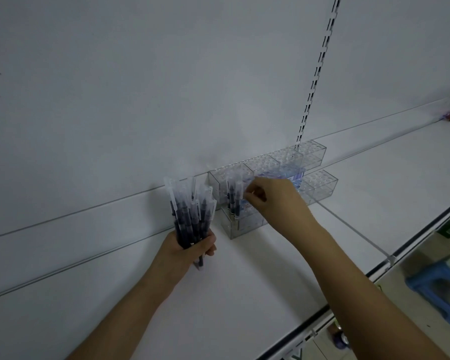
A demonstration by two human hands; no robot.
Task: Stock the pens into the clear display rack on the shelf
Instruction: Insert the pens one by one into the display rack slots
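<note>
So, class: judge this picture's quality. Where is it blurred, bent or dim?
Head view: dim, flat light; wide lens bends the shelf edge; right hand and pens in the left hand are slightly soft; clear rack is hard to read against the white wall.

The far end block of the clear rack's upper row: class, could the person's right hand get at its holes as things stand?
Probably yes. The right hand works at the rack's near end, and the far end block stands open-topped with only bare shelf beside it. It would need to stretch further along, though.
</note>
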